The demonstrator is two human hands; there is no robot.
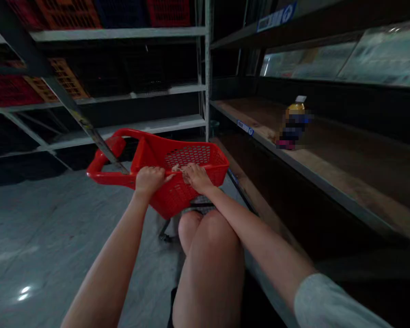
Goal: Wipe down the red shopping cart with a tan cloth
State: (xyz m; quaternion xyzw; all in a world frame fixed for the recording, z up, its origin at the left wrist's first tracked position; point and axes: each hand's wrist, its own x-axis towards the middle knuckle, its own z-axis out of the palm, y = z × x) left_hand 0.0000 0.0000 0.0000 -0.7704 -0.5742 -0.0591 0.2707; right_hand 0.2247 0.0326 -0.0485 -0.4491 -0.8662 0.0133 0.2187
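A red plastic shopping cart (177, 193) with perforated walls stands in front of my knees. My left hand (151, 180) is closed round the near rim of its basket, thumb pointing right along the edge. Further right on the same rim is my right hand (196, 176), its fingers bent over the edge. Small pale, crumpled bits (176, 168) show between the hands at the rim; what they are I cannot make out. The inside of the basket is mostly hidden by its near wall.
On the right, a wooden shelf (331, 171) holds a bottle (295, 120) with yellow contents and a blurred label. A white metal rack (123, 34) with coloured crates (70, 13) stands behind the cart. A grey pole (78, 116) slants down at left. The floor (51, 237) is grey.
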